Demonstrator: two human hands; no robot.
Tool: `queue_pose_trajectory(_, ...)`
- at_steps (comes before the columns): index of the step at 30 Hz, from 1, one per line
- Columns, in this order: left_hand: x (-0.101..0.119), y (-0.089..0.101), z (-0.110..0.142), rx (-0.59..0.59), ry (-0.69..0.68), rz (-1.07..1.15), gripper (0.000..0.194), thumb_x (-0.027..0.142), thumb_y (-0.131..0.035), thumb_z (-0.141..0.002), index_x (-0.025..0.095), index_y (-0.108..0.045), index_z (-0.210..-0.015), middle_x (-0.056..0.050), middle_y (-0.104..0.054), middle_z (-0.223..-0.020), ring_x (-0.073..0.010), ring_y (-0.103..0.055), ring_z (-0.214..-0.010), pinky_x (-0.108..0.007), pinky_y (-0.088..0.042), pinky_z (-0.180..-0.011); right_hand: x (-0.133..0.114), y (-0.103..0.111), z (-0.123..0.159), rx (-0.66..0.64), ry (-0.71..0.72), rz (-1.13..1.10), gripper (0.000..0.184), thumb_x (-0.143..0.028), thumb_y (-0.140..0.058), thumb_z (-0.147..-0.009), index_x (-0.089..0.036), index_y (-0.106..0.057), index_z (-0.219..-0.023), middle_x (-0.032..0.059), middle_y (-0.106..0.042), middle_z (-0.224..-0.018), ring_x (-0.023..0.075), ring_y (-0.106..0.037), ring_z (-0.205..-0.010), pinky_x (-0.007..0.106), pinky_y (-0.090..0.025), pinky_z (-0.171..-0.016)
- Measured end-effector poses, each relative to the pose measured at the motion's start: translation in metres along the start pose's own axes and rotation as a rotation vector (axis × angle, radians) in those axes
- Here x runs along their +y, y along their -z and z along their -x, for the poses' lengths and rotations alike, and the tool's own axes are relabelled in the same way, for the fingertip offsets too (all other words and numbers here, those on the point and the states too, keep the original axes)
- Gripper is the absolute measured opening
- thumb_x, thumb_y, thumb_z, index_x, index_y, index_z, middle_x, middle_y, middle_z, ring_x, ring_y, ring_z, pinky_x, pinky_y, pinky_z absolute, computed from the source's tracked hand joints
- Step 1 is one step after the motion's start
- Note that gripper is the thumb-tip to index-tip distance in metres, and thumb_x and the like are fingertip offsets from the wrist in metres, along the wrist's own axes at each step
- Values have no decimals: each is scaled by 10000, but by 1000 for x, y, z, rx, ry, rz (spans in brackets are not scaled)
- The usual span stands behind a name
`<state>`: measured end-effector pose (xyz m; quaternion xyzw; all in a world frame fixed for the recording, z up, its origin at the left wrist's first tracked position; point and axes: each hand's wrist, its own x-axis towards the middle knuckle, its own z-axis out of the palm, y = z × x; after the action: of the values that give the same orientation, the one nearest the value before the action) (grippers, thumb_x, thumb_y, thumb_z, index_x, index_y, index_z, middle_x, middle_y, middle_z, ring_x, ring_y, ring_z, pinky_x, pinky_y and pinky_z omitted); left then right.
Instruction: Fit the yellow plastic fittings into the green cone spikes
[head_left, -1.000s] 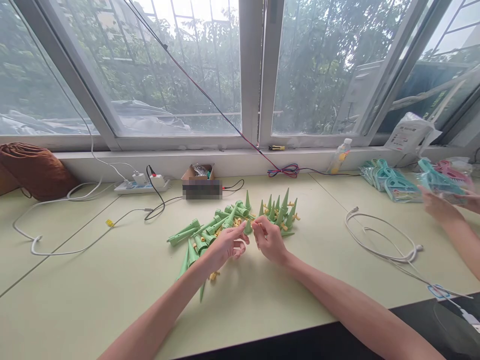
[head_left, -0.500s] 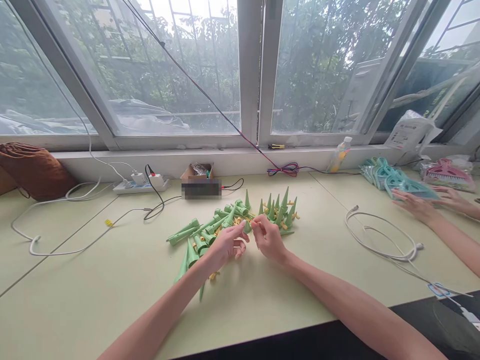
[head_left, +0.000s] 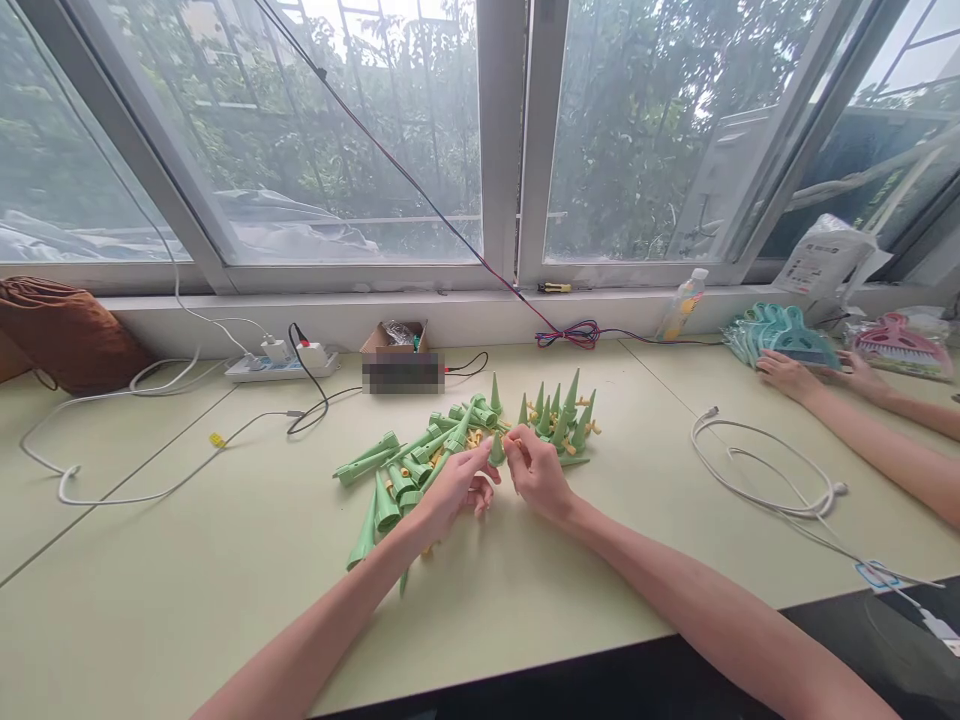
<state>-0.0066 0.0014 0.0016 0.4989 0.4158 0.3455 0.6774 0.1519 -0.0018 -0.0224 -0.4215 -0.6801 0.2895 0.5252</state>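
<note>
My left hand (head_left: 465,482) grips a green cone-shaped watering spike (head_left: 496,449) between thumb and index finger, its point upward; the other fingers are curled. Close beside it, my right hand (head_left: 534,468) is closed in a pinch at the spike's right side. Whatever is between those fingertips is too small and hidden to name. Left of my hands lies a loose pile of green watering spikes (head_left: 388,512), some under my left forearm, with small yellow valves (head_left: 474,438) among them. Behind my right hand, several spikes with yellow valves stand upright in a cluster (head_left: 570,405).
At the right, another person's hands (head_left: 791,378) touch bagged teal dustpan sets (head_left: 784,335). A white cable (head_left: 750,510) lies coiled nearby. A small cardboard box (head_left: 394,338), a power strip (head_left: 281,365) and a bottle (head_left: 684,305) stand along the window side.
My hands stay almost in place, still together at the spike. The other person's hands have shifted left and back, and the front teal dustpan set has moved with them.
</note>
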Motion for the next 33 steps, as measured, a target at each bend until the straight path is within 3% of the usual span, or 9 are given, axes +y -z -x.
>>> queue_pose_trajectory(33, -2, -1, 0, 13, -6, -22, 529, 663, -627, -788, 137, -596, -833, -48, -611, -798, -97, -549, -489, -211, -416, -405, -5, 2, 0, -23, -13, 20, 282, -417, -389, -996, -219, -433, -800, -72, -396, -507, 105, -376, -414, 230, -291, -438)
